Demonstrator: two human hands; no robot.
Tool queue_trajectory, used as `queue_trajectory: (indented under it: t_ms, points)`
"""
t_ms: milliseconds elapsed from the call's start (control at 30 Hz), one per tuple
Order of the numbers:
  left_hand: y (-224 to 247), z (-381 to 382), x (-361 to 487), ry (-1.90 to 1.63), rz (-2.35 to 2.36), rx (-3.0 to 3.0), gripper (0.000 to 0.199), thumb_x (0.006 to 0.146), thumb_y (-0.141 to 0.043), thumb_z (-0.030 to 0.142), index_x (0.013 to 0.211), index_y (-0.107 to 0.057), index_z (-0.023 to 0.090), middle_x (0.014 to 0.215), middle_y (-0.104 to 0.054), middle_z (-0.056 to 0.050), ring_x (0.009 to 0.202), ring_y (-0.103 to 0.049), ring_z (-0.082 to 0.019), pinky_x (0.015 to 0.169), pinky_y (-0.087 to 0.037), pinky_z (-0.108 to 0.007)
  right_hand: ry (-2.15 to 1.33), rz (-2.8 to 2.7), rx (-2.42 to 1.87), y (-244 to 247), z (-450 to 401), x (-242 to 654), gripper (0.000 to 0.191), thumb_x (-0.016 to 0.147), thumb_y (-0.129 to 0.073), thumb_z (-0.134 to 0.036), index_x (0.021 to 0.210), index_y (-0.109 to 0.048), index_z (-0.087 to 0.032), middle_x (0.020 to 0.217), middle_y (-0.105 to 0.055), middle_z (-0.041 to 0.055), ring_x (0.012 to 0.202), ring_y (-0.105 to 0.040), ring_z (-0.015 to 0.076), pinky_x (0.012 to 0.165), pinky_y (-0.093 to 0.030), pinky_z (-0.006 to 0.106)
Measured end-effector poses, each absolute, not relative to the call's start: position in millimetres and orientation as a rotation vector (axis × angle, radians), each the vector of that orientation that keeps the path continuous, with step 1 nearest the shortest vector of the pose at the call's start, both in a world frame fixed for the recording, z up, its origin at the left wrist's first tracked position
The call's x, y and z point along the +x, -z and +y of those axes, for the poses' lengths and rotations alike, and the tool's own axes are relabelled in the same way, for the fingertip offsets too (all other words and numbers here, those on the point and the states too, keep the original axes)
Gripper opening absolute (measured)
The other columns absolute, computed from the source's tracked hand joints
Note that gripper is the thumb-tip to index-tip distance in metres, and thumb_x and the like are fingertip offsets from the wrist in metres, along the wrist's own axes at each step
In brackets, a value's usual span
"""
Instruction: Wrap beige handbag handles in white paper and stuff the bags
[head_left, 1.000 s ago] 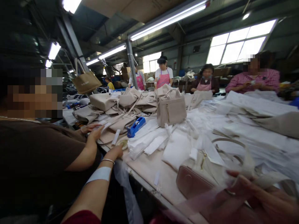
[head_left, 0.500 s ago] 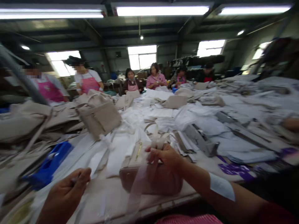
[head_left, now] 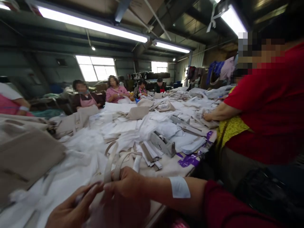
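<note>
A beige and brown handbag (head_left: 136, 210) rests at the near edge of the table, its lower part dark and blurred. Its pale handles (head_left: 109, 164) arch up from the top. My right hand (head_left: 129, 183) is closed round the base of these handles, with a white patch stuck on the forearm. Close beside it, my left hand (head_left: 76, 204) is pinched shut with its fingertips by the right thumb. What lies between the left fingers is blurred, and I cannot make it out.
A grey tape dispenser (head_left: 162, 144) stands beyond the bag, near cut strips (head_left: 149, 155) and purple tape (head_left: 188, 160). Another beige bag (head_left: 28, 161) lies at left. White wrapping covers much of the table. A co-worker in red (head_left: 268, 114) stands close at right; others sit across.
My view has swung to the right, bringing the co-worker in red into sight. My left hand has come over to my right hand, which still grips the handles.
</note>
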State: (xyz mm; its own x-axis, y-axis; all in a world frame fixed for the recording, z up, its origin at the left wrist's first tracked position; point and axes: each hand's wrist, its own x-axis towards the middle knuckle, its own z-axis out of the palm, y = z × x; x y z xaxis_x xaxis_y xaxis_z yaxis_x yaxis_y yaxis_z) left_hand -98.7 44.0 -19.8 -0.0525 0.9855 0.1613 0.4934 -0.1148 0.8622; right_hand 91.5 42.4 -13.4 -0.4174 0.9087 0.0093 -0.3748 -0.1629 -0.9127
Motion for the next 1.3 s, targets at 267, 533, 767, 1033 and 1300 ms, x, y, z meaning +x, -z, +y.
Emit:
queue_trajectory:
  t_ms: [267,533,767,1033,1300]
  points:
    - [-20,9,-98,-1.304,1.478,1.683,0.025,0.08,-0.068,0.035,0.062,-0.065,0.018,0.065,-0.053,0.002,0.061,-0.048,-0.012,0.059,-0.039,-0.023,-1.583,-1.218,-0.758,-5,39,104,0.042,0.07,-0.076,-0.052,0.083,-0.073,-0.013,0.067,-0.069,0.0051,0.062,-0.062,0.0171,0.064,-0.049,0.031]
    - [-14,-24,-138,-1.423,1.543,1.669,0.02,0.076,-0.073,0.028,0.062,-0.063,0.018,0.069,-0.052,0.002,0.063,-0.047,-0.011,0.061,-0.037,-0.024,-1.563,-1.081,-0.59,-49,49,108,0.029,0.074,-0.078,-0.045,0.079,-0.072,-0.017,0.055,-0.055,-0.0014,0.05,-0.052,0.0117,0.051,-0.047,0.026]
    - [-13,-37,-145,-1.404,1.548,1.663,0.018,0.075,-0.075,0.026,0.063,-0.065,0.018,0.069,-0.054,0.002,0.065,-0.049,-0.012,0.063,-0.038,-0.024,-1.645,-1.077,-0.506,-80,44,89,0.032,0.071,-0.081,-0.042,0.071,-0.059,-0.019,0.055,-0.05,-0.0039,0.043,-0.045,0.0088,0.041,-0.038,0.023]
    - [-17,-41,-149,-1.372,1.384,1.642,0.017,0.075,-0.075,0.026,0.063,-0.067,0.017,0.07,-0.055,0.0,0.068,-0.052,-0.013,0.067,-0.041,-0.027,-1.74,-1.052,-0.595,-95,51,85,0.037,0.076,-0.075,-0.041,0.071,-0.044,-0.021,0.057,-0.042,-0.0074,0.039,-0.037,0.0052,0.036,-0.033,0.018]
    - [-15,-38,-153,-1.301,1.349,1.634,0.018,0.077,-0.074,0.028,0.065,-0.068,0.016,0.071,-0.055,0.0,0.068,-0.051,-0.013,0.066,-0.04,-0.026,-1.872,-0.955,-0.651,-87,60,87,0.033,0.078,-0.072,-0.035,0.07,-0.044,-0.021,0.053,-0.043,-0.0077,0.037,-0.037,0.005,0.035,-0.032,0.017]
